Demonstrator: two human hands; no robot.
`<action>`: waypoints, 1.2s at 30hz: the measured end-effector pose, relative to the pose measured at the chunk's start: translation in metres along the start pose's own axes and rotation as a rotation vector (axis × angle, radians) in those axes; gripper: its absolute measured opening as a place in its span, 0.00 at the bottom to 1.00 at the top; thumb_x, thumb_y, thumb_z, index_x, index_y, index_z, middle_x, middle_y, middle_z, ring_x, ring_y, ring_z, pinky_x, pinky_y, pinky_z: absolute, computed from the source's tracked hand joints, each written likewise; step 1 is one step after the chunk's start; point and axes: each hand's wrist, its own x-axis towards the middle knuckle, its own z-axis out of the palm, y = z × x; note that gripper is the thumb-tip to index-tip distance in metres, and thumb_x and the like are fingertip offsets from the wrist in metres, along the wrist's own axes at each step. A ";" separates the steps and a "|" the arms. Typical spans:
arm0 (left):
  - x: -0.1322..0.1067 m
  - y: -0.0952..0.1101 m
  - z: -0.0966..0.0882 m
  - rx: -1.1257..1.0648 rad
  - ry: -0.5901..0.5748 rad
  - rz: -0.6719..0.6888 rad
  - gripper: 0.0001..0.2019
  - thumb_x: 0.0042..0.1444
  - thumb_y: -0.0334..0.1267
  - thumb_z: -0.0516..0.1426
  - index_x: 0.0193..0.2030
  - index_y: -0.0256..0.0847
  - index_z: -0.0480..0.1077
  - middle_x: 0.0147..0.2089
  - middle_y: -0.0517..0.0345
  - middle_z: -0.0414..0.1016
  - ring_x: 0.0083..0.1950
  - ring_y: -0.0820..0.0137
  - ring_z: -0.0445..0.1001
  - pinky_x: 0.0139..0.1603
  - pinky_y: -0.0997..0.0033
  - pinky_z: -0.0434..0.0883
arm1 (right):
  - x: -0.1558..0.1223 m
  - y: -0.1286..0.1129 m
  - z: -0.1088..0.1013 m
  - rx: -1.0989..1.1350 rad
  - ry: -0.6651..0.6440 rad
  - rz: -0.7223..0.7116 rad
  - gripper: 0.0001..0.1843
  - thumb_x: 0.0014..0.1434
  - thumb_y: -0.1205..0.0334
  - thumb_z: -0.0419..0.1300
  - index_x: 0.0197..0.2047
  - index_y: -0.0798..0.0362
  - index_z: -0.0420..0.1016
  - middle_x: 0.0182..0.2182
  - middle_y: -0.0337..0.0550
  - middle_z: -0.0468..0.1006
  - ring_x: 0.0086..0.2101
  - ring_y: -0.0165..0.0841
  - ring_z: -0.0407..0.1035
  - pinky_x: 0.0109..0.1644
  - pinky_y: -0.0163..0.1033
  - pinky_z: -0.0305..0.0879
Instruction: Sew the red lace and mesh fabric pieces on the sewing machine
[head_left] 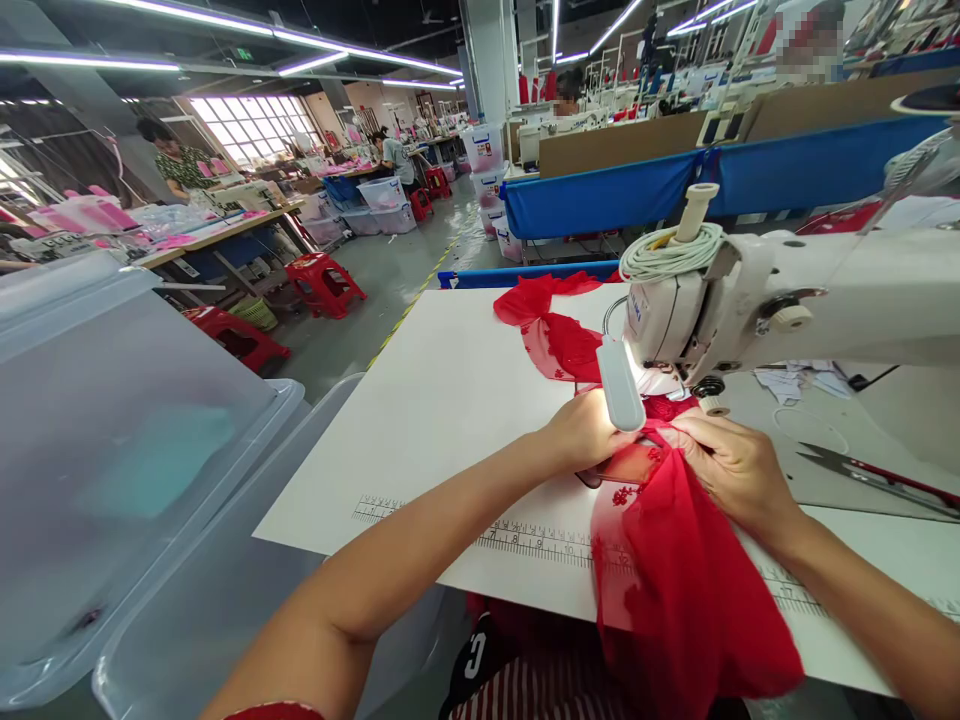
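Observation:
A white sewing machine (787,300) stands on a white table (450,400). Red lace fabric (675,580) runs under its needle head and hangs over the table's front edge toward me; more of it (555,330) trails out behind the machine. My left hand (585,435) rests on the fabric just left of the needle, fingers pressed down and partly hidden by the machine's small white lamp (621,385). My right hand (731,465) pinches the fabric's edge right in front of the presser foot.
Scissors (862,470) lie on the table at the right. Clear plastic bins (135,470) stand at my left. Red stools (324,283), an aisle and other workers at tables fill the background. A ruler scale (525,540) is printed along the table front.

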 end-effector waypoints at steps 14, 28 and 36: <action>0.012 -0.004 -0.020 -0.091 -0.148 0.125 0.04 0.54 0.30 0.60 0.29 0.41 0.70 0.28 0.62 0.70 0.33 0.69 0.69 0.36 0.71 0.67 | 0.002 0.004 0.001 -0.015 -0.081 -0.051 0.13 0.66 0.61 0.50 0.30 0.50 0.71 0.26 0.39 0.76 0.26 0.32 0.70 0.30 0.37 0.65; -0.014 -0.001 0.004 0.329 0.054 0.137 0.09 0.61 0.35 0.57 0.29 0.40 0.68 0.28 0.63 0.68 0.30 0.73 0.67 0.29 0.74 0.61 | -0.006 0.008 -0.003 -0.090 -0.109 -0.185 0.09 0.64 0.63 0.53 0.44 0.49 0.74 0.37 0.44 0.79 0.37 0.36 0.75 0.38 0.39 0.71; -0.028 -0.008 0.032 0.640 0.181 0.226 0.12 0.58 0.25 0.50 0.26 0.39 0.68 0.24 0.59 0.66 0.26 0.72 0.65 0.23 0.74 0.58 | -0.011 0.010 -0.008 -0.297 -0.046 -0.327 0.17 0.54 0.78 0.47 0.37 0.51 0.72 0.40 0.43 0.81 0.32 0.32 0.75 0.31 0.34 0.68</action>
